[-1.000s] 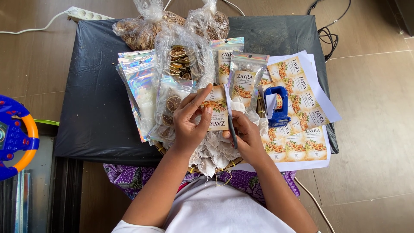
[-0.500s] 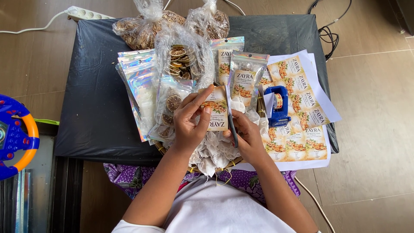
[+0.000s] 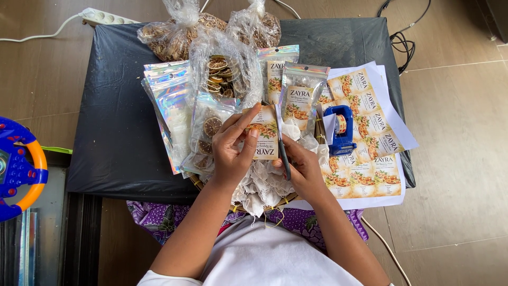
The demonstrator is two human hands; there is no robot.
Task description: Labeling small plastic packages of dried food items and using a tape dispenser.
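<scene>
Left hand (image 3: 233, 151) pinches a printed paper label (image 3: 263, 132) between thumb and fingers, held above a heap of white tea bags (image 3: 264, 182) at the near edge of the black-covered table (image 3: 114, 132). Right hand (image 3: 301, 167) is closed on dark scissors (image 3: 283, 151), blade along the label's right edge. A blue tape dispenser (image 3: 340, 130) stands just right, on sheets of uncut labels (image 3: 370, 137)

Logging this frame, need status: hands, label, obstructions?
Left hand pinching printed label. Right hand working scissors along the label's right edge. Blue tape dispenser close right, not touching.
</scene>
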